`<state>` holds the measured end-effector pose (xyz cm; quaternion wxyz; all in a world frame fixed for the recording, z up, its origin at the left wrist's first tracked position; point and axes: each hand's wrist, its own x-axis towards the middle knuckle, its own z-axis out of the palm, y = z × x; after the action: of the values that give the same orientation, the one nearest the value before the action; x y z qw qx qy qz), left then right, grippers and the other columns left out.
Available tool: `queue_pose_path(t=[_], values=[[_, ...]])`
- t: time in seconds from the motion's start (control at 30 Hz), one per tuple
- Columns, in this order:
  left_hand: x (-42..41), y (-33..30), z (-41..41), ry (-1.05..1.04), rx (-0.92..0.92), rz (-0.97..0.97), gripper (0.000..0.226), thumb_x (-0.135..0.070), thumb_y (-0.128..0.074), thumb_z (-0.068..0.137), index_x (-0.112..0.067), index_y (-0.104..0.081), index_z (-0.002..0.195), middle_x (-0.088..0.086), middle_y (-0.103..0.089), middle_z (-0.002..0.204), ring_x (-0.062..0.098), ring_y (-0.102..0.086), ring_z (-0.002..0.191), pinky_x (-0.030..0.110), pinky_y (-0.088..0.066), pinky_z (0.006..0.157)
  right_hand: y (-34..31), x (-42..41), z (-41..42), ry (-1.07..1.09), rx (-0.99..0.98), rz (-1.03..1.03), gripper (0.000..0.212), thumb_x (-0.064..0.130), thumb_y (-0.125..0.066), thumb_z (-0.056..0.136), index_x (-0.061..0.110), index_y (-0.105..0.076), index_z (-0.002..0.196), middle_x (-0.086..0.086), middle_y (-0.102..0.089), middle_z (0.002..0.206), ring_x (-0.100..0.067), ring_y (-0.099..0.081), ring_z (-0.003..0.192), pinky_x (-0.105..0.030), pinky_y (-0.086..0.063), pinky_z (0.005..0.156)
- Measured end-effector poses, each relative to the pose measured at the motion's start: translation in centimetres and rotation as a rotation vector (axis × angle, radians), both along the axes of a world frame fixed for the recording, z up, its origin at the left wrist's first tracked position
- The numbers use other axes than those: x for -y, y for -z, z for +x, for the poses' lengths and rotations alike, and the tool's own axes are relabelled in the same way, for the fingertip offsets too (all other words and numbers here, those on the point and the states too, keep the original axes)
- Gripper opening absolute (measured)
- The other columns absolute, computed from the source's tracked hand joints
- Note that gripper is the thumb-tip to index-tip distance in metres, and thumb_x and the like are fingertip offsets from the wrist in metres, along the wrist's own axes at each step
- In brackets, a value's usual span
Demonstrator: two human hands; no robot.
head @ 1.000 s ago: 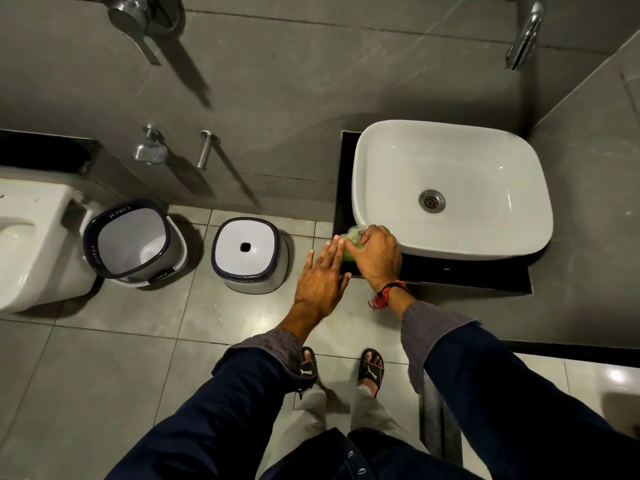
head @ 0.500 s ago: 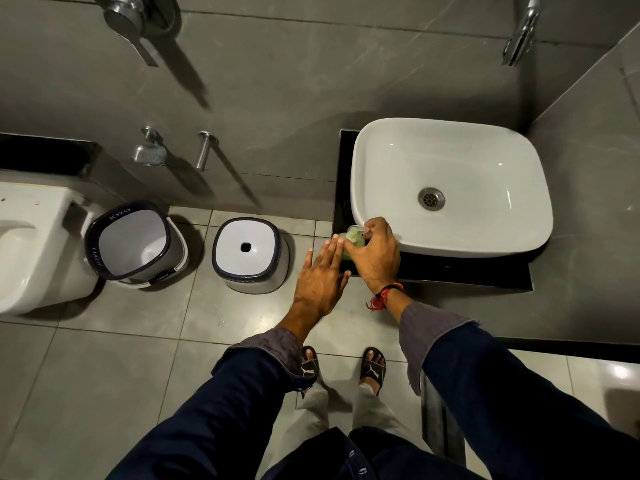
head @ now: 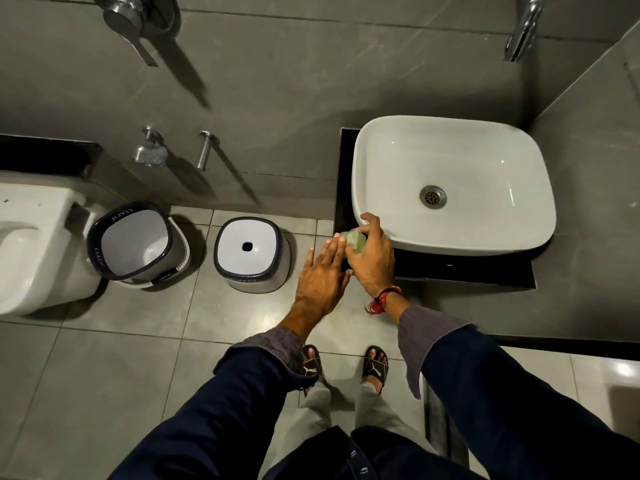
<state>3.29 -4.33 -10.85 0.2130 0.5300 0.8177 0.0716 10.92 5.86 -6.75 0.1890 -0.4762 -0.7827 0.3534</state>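
Observation:
A small pale-green bottle stands on the black counter at the front left corner of the white basin. My right hand grips the bottle from above, fingers curled over its top, and hides most of it. My left hand is held flat beside it with straight fingers, fingertips next to the bottle's left side. Whether the palm touches the bottle is hidden.
On the tiled floor to the left stand a white stool with a dark rim and a white bucket. A toilet is at the far left. A tap juts from the wall above the basin. My sandalled feet stand below.
My right hand has shifted slightly up on the green bottle, its fingers reaching further over the top. My left hand stays flat beside it.

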Motion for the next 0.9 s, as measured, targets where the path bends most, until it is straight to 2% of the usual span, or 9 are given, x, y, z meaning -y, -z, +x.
queue_pose_path(t=[0.17,0.33,0.47,0.53,0.6,0.7,0.77,0.8,0.9], values=[[0.1,0.1,0.0,0.001,-0.008,-0.002,0.072,-0.048,-0.031,0.109,-0.014,0.000,0.164,0.006,0.000,0.174,0.023,-0.004,0.161,0.049,-0.005,0.132,0.0,-0.7,0.0,-0.019,0.105,0.068,0.052,0.038,-0.075,0.085,0.018,-0.047,0.125,-0.007,-0.067,0.113,-0.025,-0.069,0.093,-0.027,-0.051,0.064],[0.1,0.0,0.0,0.005,-0.013,0.008,0.071,-0.047,-0.031,0.110,-0.014,-0.001,0.164,0.005,-0.001,0.174,0.022,-0.004,0.161,0.049,-0.006,0.132,0.3,-0.6,0.6,-0.114,0.077,0.113,0.042,0.026,-0.070,0.087,0.019,-0.055,0.125,-0.003,-0.065,0.120,-0.024,-0.067,0.103,-0.034,-0.059,0.077],[0.1,0.0,0.0,0.004,-0.016,0.021,0.070,-0.047,-0.032,0.110,-0.014,-0.003,0.164,0.006,-0.002,0.174,0.022,-0.005,0.161,0.047,-0.004,0.132,0.3,-1.1,0.2,-0.048,0.172,0.108,0.032,0.035,-0.070,0.088,0.014,-0.066,0.112,-0.005,-0.063,0.111,-0.026,-0.067,0.092,-0.031,-0.055,0.067],[0.1,0.0,-0.2,-0.003,-0.016,0.019,0.070,-0.047,-0.031,0.110,-0.014,-0.003,0.164,0.006,-0.002,0.174,0.022,-0.005,0.161,0.048,-0.005,0.132,0.1,-0.9,0.0,-0.070,0.187,0.133,0.037,0.040,-0.070,0.086,0.016,-0.065,0.114,-0.004,-0.063,0.111,-0.024,-0.067,0.091,-0.029,-0.053,0.067],[0.2,0.1,-0.3,0.003,-0.025,0.011,0.069,-0.048,-0.031,0.110,-0.014,-0.005,0.164,0.005,-0.002,0.174,0.023,-0.005,0.161,0.048,-0.005,0.132,0.2,-0.4,0.2,-0.128,0.168,0.143,0.040,0.035,-0.070,0.086,0.016,-0.062,0.121,-0.004,-0.063,0.116,-0.025,-0.066,0.098,-0.032,-0.055,0.073],[0.2,0.0,-0.1,0.019,-0.029,0.017,0.069,-0.048,-0.031,0.110,-0.014,-0.006,0.164,0.006,-0.005,0.174,0.023,-0.006,0.161,0.048,-0.004,0.131,0.2,-0.6,0.3,-0.098,0.180,0.131,0.030,0.031,-0.068,0.088,0.012,-0.066,0.112,-0.006,-0.063,0.110,-0.027,-0.067,0.094,-0.035,-0.056,0.073],[0.0,0.0,-0.2,0.018,-0.027,0.022,0.070,-0.047,-0.032,0.109,-0.013,-0.006,0.164,0.007,-0.007,0.174,0.024,-0.008,0.161,0.048,-0.004,0.132,0.0,-0.9,0.0,-0.063,0.204,0.126,0.033,0.035,-0.069,0.089,0.010,-0.064,0.110,-0.009,-0.064,0.110,-0.028,-0.066,0.093,-0.036,-0.056,0.071],[0.0,-0.1,-0.3,0.013,-0.023,0.022,0.070,-0.047,-0.033,0.109,-0.013,-0.006,0.164,0.007,-0.007,0.173,0.023,-0.008,0.161,0.048,-0.005,0.132,0.0,-0.9,-0.1,-0.074,0.185,0.122,0.036,0.034,-0.069,0.089,0.009,-0.063,0.113,-0.010,-0.063,0.112,-0.028,-0.065,0.096,-0.037,-0.056,0.073],[0.2,-0.1,-0.4,0.009,-0.029,0.015,0.070,-0.047,-0.032,0.110,-0.014,-0.005,0.164,0.006,-0.006,0.174,0.022,-0.006,0.161,0.048,-0.003,0.131,-0.1,-0.2,-0.1,-0.170,0.084,0.100,0.039,0.020,-0.066,0.092,0.007,-0.058,0.128,-0.011,-0.060,0.122,-0.025,-0.060,0.112,-0.038,-0.056,0.094]])
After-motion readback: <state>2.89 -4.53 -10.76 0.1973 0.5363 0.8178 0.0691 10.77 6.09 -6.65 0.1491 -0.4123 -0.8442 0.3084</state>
